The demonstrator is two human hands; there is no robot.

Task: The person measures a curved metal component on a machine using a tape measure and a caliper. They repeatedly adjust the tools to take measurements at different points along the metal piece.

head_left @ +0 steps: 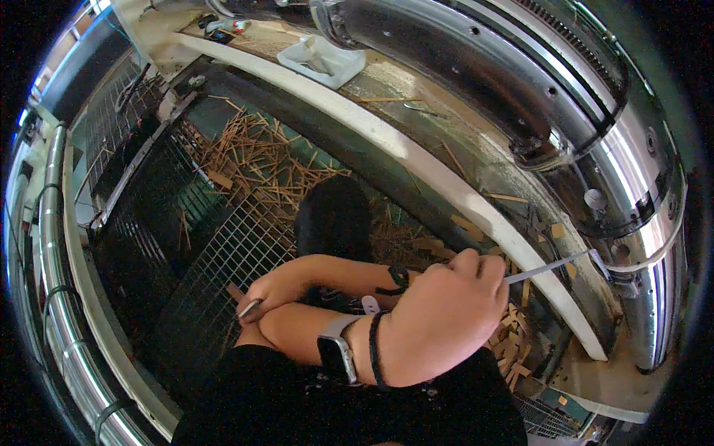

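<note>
While the right hand reaches across under the other forearm and pinches a small flat strip at its fingertips, the left hand is clenched in a fist around a thin grey metal strip whose far end reaches the chrome machine ring. A curved white rim runs between the hands and that ring. Wooden slivers litter the wire mesh guard below. A white tray sits on the ledge above, well apart.
</note>
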